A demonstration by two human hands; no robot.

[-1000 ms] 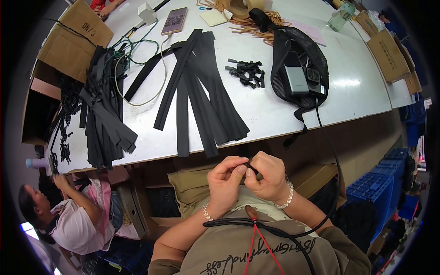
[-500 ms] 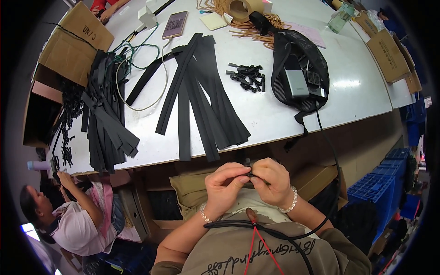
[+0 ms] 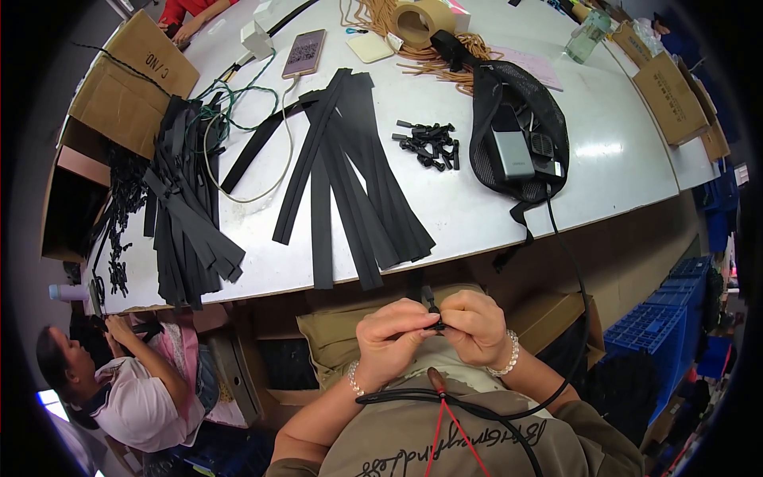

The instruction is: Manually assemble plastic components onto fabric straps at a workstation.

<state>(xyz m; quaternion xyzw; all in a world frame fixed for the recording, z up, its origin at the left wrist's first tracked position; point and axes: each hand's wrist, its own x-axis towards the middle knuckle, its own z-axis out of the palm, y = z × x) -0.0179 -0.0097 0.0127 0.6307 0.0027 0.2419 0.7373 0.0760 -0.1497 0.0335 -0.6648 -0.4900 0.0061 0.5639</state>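
Observation:
Over my lap, just off the table's near edge, both hands meet at the fingertips. My left hand (image 3: 395, 330) and my right hand (image 3: 474, 322) are closed, pinching one small black pull with a flat grey tab (image 3: 430, 297) that stands up between them. Fingers hide the rest of this piece. On the white table (image 3: 445, 219) ahead lies a small heap of similar black pulls (image 3: 430, 145). To its left several black strips (image 3: 342, 183) fan out toward the near edge. A larger bundle of black strips (image 3: 191, 238) lies farther left.
A black mesh bag (image 3: 520, 127) with a grey power bank (image 3: 513, 155) sits to the right; its black cable runs to me. Farther back are a phone (image 3: 304, 53), a tape roll (image 3: 421, 25) and brown cords. Cardboard boxes (image 3: 131, 79) flank the table. A co-worker (image 3: 135, 397) sits at left.
My fingertips have shifted slightly on the piece, and its grey tab now shows more plainly above them. The view has tilted a little. The co-worker at left has moved their hands.

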